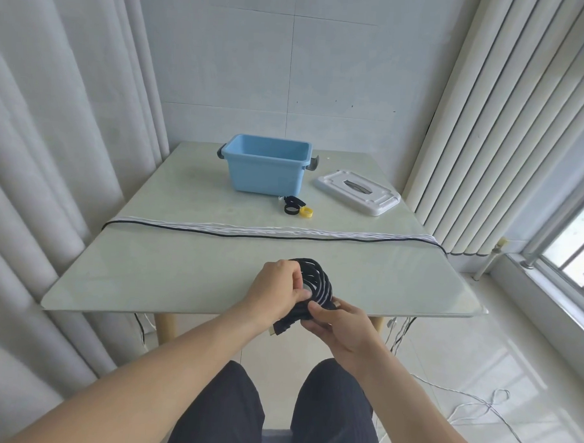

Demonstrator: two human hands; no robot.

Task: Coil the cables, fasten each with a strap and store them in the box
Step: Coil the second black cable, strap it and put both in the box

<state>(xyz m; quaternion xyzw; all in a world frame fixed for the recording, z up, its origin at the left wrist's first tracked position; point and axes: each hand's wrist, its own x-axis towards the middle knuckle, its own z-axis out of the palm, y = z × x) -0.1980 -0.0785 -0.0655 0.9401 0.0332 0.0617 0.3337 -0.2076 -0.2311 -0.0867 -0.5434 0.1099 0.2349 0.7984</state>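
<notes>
My left hand point(276, 286) grips the coiled black cable point(316, 286) at the table's point(181, 276) near edge; its loops fan out, a plug point(281, 328) hanging below. My right hand point(341, 327) pinches the coil's lower side. Further back I see white and black cables point(270, 233) stretched across, straps point(298, 206), and the open blue box point(266, 166).

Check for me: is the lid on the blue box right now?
No, the white lid lies flat on the table right of the open blue box.
</notes>
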